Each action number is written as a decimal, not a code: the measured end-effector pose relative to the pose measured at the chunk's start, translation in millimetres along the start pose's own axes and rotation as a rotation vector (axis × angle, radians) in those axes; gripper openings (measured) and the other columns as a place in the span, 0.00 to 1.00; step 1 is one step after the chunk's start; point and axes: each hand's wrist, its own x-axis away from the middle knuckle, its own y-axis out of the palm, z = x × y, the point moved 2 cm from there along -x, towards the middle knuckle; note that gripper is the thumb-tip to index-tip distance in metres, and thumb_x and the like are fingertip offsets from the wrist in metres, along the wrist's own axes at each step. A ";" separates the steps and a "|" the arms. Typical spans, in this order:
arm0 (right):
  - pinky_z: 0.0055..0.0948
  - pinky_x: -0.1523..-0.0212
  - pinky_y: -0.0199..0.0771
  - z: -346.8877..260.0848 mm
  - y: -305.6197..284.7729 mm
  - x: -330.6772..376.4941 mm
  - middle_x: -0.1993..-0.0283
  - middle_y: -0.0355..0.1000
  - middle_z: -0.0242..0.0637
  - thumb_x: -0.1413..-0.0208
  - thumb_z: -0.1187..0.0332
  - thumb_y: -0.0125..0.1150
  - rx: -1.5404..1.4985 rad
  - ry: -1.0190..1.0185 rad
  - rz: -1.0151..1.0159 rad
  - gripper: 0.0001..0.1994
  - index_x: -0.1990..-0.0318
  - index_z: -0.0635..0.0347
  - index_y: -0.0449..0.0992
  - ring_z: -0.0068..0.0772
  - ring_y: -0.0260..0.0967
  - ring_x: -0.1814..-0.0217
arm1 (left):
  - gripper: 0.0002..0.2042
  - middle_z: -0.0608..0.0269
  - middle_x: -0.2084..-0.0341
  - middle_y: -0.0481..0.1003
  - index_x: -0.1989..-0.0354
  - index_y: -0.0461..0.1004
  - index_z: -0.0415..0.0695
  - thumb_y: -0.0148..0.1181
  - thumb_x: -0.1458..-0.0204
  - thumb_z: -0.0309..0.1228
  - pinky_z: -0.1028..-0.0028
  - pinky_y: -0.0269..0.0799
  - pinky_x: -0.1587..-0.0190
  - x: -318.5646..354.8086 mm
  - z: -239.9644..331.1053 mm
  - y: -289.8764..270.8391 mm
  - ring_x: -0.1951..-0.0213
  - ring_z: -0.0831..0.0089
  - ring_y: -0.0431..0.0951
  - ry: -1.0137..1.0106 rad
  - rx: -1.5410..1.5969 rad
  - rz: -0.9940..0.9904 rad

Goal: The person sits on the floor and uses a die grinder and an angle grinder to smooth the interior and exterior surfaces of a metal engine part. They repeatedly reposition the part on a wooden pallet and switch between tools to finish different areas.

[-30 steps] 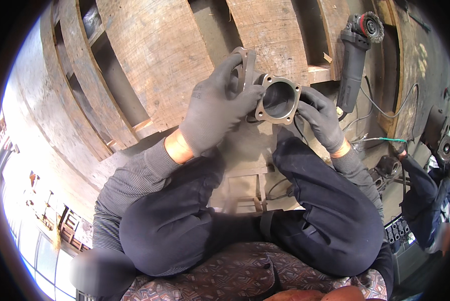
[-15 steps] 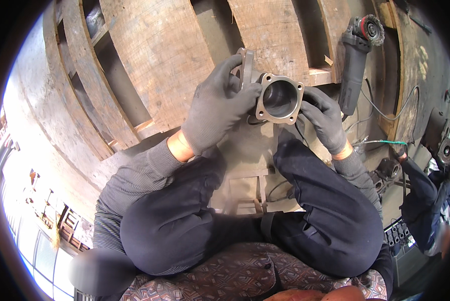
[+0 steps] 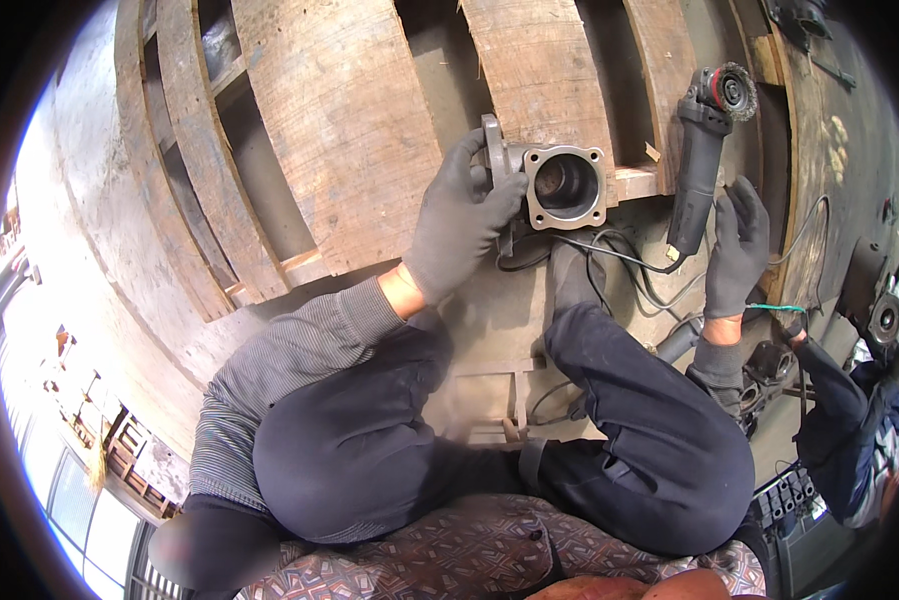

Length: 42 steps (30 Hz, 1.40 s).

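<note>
My gloved left hand point(image 3: 454, 225) grips a grey metal flanged pipe fitting point(image 3: 566, 190) by its side flange, thumb in front. The fitting's square flange, with a round bore and corner bolt holes, faces up toward me. It is over the near edge of the wooden pallet. My gloved right hand point(image 3: 737, 250) is empty, its fingers stretched out and slightly apart. Just left of it lies a dark angle grinder point(image 3: 699, 165) with a round wire brush point(image 3: 734, 92) at its far end. The hand looks close to the grinder's body; whether they touch I cannot tell.
The slatted wooden pallet point(image 3: 329, 120) has open gaps between its boards. A black power cable point(image 3: 619, 252) loops below the grinder, near my feet. Metal castings point(image 3: 769, 365) lie to the right, where another person point(image 3: 844, 400) crouches. A green cord point(image 3: 769, 308) runs beside my right wrist.
My right hand has let go of the fitting and moved right, beside the grinder. My left hand still holds the fitting, now slightly lower and further right in view.
</note>
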 end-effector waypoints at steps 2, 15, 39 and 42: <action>0.35 0.33 0.70 17.1 0.4 -3.3 0.36 0.72 0.46 0.37 0.68 0.67 0.143 0.036 -0.019 0.26 0.33 0.65 0.71 0.38 0.71 0.34 | 0.32 0.56 0.48 0.79 0.27 0.55 0.33 0.62 0.35 0.32 0.81 0.76 0.57 1.1 0.8 1.2 0.53 0.82 0.78 -0.015 -0.003 0.010; 0.34 0.52 0.77 37.0 34.4 -60.7 0.53 0.80 0.45 0.42 0.55 0.70 0.309 0.121 -0.319 0.27 0.43 0.68 0.74 0.35 0.79 0.54 | 0.33 0.57 0.52 0.80 0.25 0.51 0.35 0.61 0.34 0.29 0.78 0.77 0.55 -5.3 -4.4 1.8 0.56 0.80 0.78 0.006 0.167 0.000; 0.23 0.65 0.77 -264.1 -94.9 36.2 0.62 0.78 0.36 0.44 0.67 0.76 -0.636 -0.006 -0.288 0.20 0.51 0.69 0.76 0.23 0.76 0.66 | 0.46 0.43 0.50 0.79 0.29 0.57 0.35 0.75 0.50 0.46 0.67 0.79 0.48 155.5 173.2 148.6 0.53 0.61 0.83 0.350 -0.422 -0.341; 0.30 0.53 0.80 -269.4 -111.1 56.6 0.51 0.77 0.40 0.38 0.57 0.70 -0.705 -0.090 -0.306 0.25 0.44 0.70 0.74 0.30 0.78 0.56 | 0.45 0.45 0.49 0.76 0.27 0.53 0.37 0.74 0.48 0.42 0.67 0.79 0.50 189.7 158.2 155.9 0.56 0.64 0.81 0.394 -0.277 -0.292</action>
